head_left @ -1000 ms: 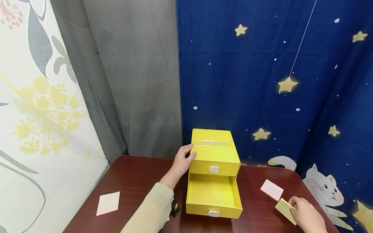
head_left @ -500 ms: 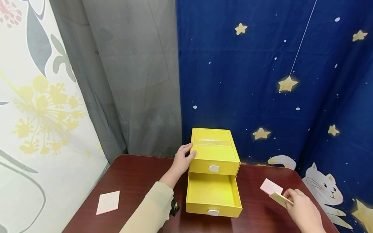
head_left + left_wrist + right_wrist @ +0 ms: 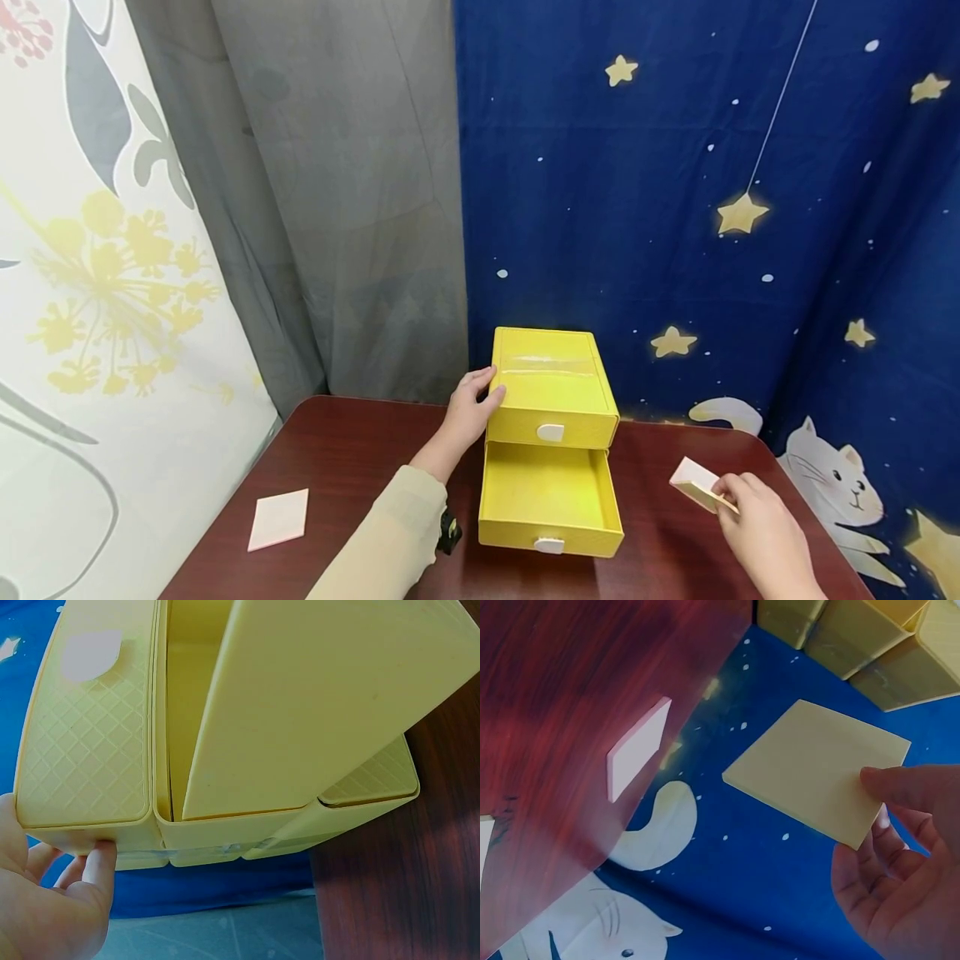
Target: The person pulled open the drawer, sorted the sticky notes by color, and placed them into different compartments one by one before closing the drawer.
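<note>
A yellow drawer unit (image 3: 551, 367) stands at the middle of the table, with one drawer (image 3: 551, 492) pulled out below the top one. My left hand (image 3: 467, 408) rests against the unit's left side near its upper front corner, fingers touching the wall. Over at the right, my right hand (image 3: 763, 525) pinches a yellow sticky note pad (image 3: 817, 772) by one edge, thumb on one face. The pad is tilted and off the table. In the head view it overlaps a pink sticky note pad (image 3: 693, 472) lying on the tabletop. The pulled-out drawer has nothing in it.
A pale pink square pad (image 3: 278, 520) lies on the dark red table (image 3: 360, 442) at the left. Curtains hang behind: a grey one (image 3: 360, 208) and a blue one (image 3: 555, 208) with stars and a white cat. White drawer pulls (image 3: 550, 546) face me.
My right hand has lifted the yellow sticky note pad and carried it left and away from me, in front of the pink pad. My left hand stays at the drawer unit.
</note>
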Action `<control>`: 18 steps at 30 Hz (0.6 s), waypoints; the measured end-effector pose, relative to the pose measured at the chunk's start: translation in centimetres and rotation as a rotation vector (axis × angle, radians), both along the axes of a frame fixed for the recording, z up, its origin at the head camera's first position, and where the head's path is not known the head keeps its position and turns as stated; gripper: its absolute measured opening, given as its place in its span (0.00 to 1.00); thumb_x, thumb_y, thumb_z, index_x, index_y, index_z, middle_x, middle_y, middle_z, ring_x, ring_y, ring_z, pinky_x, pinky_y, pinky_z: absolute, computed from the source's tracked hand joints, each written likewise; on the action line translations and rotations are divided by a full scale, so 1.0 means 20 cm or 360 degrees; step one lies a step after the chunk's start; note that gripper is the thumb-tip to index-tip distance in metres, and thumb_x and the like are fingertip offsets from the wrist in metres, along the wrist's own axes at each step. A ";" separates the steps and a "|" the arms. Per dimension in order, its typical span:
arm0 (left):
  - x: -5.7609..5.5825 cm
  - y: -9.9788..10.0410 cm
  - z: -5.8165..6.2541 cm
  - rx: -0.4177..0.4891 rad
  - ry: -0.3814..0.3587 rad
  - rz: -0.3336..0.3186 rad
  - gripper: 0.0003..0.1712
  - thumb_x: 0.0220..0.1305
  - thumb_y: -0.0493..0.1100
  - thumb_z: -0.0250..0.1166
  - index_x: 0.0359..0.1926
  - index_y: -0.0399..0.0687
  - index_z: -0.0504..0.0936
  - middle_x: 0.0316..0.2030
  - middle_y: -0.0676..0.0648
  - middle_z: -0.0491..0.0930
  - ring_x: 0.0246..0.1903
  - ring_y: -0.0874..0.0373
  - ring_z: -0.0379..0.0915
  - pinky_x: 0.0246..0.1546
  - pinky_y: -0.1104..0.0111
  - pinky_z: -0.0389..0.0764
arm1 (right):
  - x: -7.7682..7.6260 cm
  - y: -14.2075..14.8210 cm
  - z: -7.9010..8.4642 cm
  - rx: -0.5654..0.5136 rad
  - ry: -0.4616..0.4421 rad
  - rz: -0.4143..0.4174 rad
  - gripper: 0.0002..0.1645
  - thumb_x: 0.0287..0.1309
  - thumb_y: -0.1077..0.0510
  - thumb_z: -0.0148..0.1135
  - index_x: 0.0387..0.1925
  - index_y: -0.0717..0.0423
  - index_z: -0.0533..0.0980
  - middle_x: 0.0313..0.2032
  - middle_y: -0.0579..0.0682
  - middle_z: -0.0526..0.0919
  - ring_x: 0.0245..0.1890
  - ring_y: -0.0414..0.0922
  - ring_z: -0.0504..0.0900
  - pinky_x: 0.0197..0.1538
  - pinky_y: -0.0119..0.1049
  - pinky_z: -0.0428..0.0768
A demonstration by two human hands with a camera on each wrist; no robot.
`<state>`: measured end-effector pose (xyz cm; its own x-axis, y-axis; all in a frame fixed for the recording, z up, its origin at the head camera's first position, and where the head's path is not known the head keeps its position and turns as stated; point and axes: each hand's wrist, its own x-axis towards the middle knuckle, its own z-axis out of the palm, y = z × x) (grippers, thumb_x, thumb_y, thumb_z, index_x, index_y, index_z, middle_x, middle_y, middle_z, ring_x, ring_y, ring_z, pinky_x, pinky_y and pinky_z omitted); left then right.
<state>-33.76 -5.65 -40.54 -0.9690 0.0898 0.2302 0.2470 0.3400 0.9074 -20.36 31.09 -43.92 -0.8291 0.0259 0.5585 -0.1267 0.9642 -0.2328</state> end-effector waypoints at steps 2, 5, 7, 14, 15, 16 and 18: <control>0.00 0.00 0.00 -0.0007 0.0001 0.0002 0.31 0.68 0.50 0.58 0.69 0.48 0.64 0.67 0.48 0.62 0.69 0.49 0.54 0.66 0.55 0.63 | 0.00 -0.02 0.01 -0.0006 0.0048 0.0023 0.14 0.34 0.70 0.66 0.25 0.51 0.76 0.25 0.46 0.75 0.26 0.47 0.74 0.25 0.45 0.71; 0.00 0.00 0.00 -0.0012 0.0006 0.0005 0.31 0.68 0.50 0.58 0.69 0.48 0.64 0.67 0.48 0.62 0.69 0.49 0.54 0.66 0.54 0.63 | 0.00 -0.05 0.01 -0.0011 0.0118 0.0057 0.14 0.34 0.70 0.67 0.25 0.51 0.76 0.26 0.46 0.76 0.28 0.50 0.76 0.27 0.48 0.72; 0.00 0.00 0.00 -0.0019 0.0005 0.0007 0.31 0.68 0.50 0.58 0.69 0.48 0.64 0.67 0.48 0.62 0.69 0.49 0.54 0.66 0.55 0.63 | 0.00 -0.06 0.02 -0.0009 0.0165 0.0077 0.15 0.34 0.70 0.68 0.25 0.51 0.76 0.27 0.47 0.77 0.29 0.51 0.76 0.27 0.49 0.72; 0.00 0.00 0.00 -0.0017 0.0011 0.0004 0.31 0.68 0.50 0.58 0.69 0.48 0.64 0.67 0.47 0.62 0.69 0.49 0.54 0.66 0.55 0.63 | 0.01 -0.11 0.03 -0.0013 0.0286 0.0124 0.15 0.34 0.70 0.69 0.24 0.50 0.76 0.27 0.45 0.76 0.28 0.48 0.74 0.27 0.46 0.71; 0.00 0.00 0.00 -0.0016 0.0012 0.0005 0.31 0.68 0.50 0.58 0.69 0.48 0.64 0.67 0.47 0.62 0.69 0.49 0.54 0.66 0.55 0.63 | 0.01 -0.12 0.04 -0.0015 0.0299 0.0129 0.15 0.34 0.70 0.69 0.24 0.50 0.76 0.27 0.45 0.76 0.29 0.47 0.74 0.28 0.45 0.71; 0.00 0.00 0.00 -0.0015 0.0012 0.0007 0.31 0.68 0.50 0.58 0.69 0.48 0.64 0.67 0.47 0.62 0.69 0.49 0.54 0.66 0.55 0.62 | 0.01 -0.13 0.04 -0.0019 0.0311 0.0131 0.15 0.34 0.70 0.69 0.24 0.50 0.76 0.27 0.44 0.76 0.29 0.47 0.74 0.28 0.42 0.70; 0.00 0.00 0.00 -0.0011 0.0013 0.0007 0.31 0.68 0.49 0.58 0.69 0.48 0.64 0.67 0.47 0.62 0.69 0.49 0.54 0.66 0.55 0.62 | 0.01 -0.15 0.05 -0.0026 0.0348 0.0147 0.15 0.34 0.70 0.69 0.25 0.51 0.76 0.28 0.44 0.76 0.30 0.45 0.73 0.30 0.38 0.69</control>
